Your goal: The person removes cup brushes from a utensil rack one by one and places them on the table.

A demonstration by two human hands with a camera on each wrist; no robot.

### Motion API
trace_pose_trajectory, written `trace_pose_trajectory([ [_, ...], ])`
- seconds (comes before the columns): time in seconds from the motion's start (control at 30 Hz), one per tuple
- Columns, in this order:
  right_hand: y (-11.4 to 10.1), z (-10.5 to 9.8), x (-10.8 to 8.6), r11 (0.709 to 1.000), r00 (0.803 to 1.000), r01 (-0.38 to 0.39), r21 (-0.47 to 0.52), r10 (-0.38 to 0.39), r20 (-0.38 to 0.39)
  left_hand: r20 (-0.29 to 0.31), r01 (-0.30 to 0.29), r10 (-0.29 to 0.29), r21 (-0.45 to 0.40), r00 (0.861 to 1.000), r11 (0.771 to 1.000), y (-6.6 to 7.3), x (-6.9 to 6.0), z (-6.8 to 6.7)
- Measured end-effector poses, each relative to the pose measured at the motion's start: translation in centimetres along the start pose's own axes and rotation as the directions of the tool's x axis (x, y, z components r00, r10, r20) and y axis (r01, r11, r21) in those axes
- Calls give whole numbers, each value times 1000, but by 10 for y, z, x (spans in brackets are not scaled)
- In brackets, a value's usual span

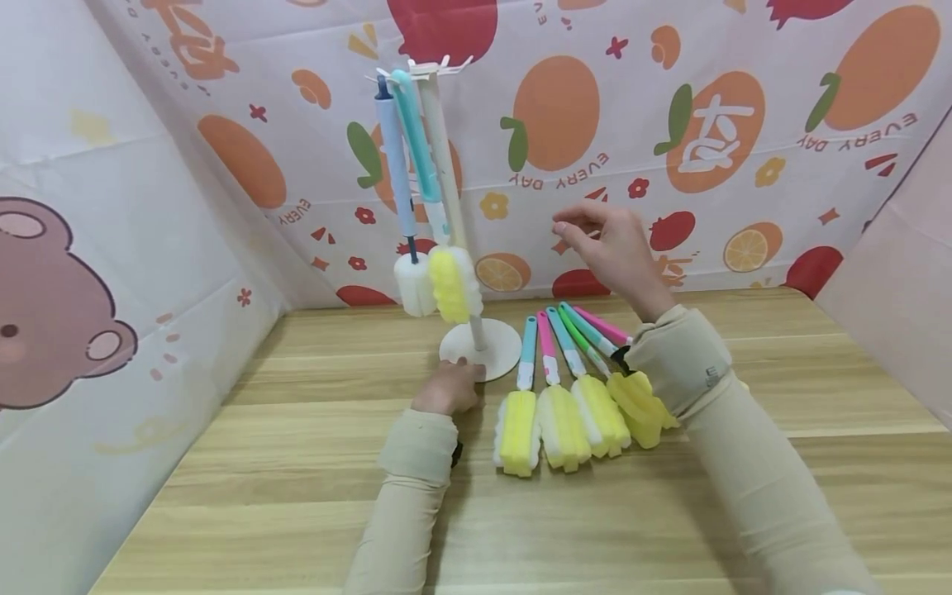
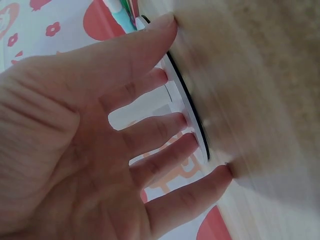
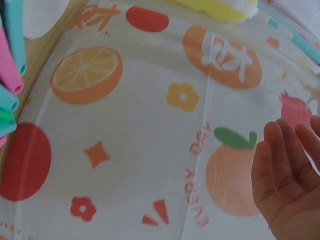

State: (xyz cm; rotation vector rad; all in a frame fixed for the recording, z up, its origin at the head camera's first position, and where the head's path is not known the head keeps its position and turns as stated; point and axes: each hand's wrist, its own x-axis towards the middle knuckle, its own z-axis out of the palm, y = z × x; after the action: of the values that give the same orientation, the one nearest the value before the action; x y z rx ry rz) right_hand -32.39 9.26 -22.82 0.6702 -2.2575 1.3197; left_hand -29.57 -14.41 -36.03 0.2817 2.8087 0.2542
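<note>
My left hand [image 1: 448,388] rests at the front edge of the round white base [image 1: 500,351] of a hook stand. In the left wrist view its spread fingers [image 2: 160,131] press on the base's rim, with thumb and little finger at the tabletop. From the stand's hooks hang a sponge brush with a blue handle [image 1: 396,161] and white head, and another with a teal handle [image 1: 418,136] and yellow-and-white head [image 1: 455,285]. My right hand [image 1: 610,248] is raised in the air right of the stand, fingers loosely bent, holding nothing.
Several sponge brushes lie fanned out on the wooden table [image 1: 297,463], right of the base, with teal, pink and green handles and yellow heads [image 1: 519,434]. My right forearm passes over the rightmost ones. A printed cloth [image 1: 554,116] stands behind the table.
</note>
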Motion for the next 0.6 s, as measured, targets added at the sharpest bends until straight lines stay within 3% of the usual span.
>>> trace_pose_trajectory([
  [0.6,-26,46,32,995,997,39,96,-46,66,5,12,-12,-23,1000,1000,2,-1,-2],
])
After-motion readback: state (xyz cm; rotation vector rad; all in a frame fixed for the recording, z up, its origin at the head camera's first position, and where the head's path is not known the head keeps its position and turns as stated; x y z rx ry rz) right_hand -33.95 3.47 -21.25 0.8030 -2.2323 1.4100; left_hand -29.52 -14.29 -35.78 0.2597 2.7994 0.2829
